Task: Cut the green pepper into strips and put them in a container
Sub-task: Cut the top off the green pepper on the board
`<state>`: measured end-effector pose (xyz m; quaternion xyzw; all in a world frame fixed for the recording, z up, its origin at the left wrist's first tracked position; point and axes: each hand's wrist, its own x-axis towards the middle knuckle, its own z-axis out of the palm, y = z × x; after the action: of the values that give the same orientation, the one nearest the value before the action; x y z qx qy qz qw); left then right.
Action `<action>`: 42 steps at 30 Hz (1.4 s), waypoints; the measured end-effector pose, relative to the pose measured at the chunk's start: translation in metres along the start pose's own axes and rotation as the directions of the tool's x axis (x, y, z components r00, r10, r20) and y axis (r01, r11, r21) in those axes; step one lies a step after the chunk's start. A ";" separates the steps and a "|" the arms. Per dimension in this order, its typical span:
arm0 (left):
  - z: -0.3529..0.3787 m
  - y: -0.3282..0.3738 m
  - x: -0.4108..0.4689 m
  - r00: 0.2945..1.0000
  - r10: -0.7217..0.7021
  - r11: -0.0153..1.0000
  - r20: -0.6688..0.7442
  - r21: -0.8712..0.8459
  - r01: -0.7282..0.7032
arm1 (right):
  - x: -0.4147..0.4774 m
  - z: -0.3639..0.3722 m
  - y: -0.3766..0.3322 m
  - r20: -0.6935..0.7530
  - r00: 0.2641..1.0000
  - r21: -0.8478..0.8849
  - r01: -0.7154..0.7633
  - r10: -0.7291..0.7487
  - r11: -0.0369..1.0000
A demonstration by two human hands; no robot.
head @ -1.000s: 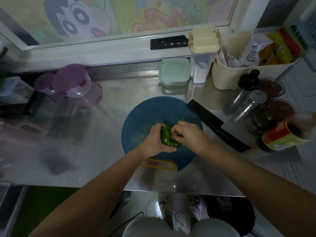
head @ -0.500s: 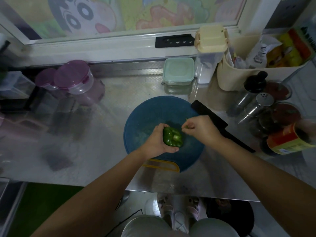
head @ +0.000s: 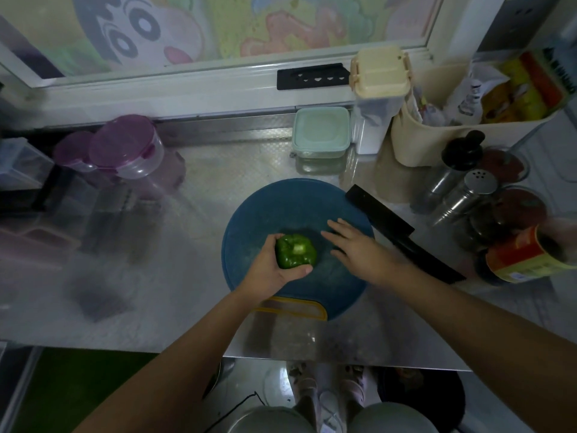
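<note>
Pre-cut: steadying green pepper (head: 296,255)

Gripped whole over blue board (head: 281,207) by curled left hand (head: 270,270), pale stem end up, probably for stable first cut. Empty right hand (head: 359,249), fingers straight, beside black knife (head: 402,235), likely grabbing next.

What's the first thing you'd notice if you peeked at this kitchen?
The bright green pepper, gripped in the left hand over the round blue cutting board in the middle. Next, the cartoon face at the back, and the black knife at the board's right edge.
</note>
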<state>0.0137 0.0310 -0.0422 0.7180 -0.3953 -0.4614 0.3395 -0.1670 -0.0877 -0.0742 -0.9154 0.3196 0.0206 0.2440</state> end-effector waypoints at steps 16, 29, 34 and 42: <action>0.036 0.028 0.006 0.991 0.002 0.998 -0.133 -0.064 -0.010 | -0.033 -0.020 0.005 0.130 0.990 -0.027 -0.051 0.054 0.998; 0.041 0.022 0.001 0.996 -0.056 0.990 -0.074 0.125 0.065 | -0.029 -0.035 0.004 0.209 0.976 0.223 -0.115 0.067 0.968; 0.038 0.015 -0.002 0.993 -0.070 0.975 -0.091 0.206 0.088 | -0.029 -0.033 0.002 0.161 0.984 0.260 -0.123 0.082 0.958; 0.032 0.028 -0.008 0.981 -0.187 0.868 -0.052 0.459 0.190 | -0.025 -0.031 -0.013 0.202 0.947 0.120 -0.277 0.250 0.953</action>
<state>-0.0248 0.0218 -0.0263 0.8146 -0.4207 -0.3829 0.1133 -0.1827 -0.0796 -0.0363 -0.8380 0.4159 0.1139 0.3344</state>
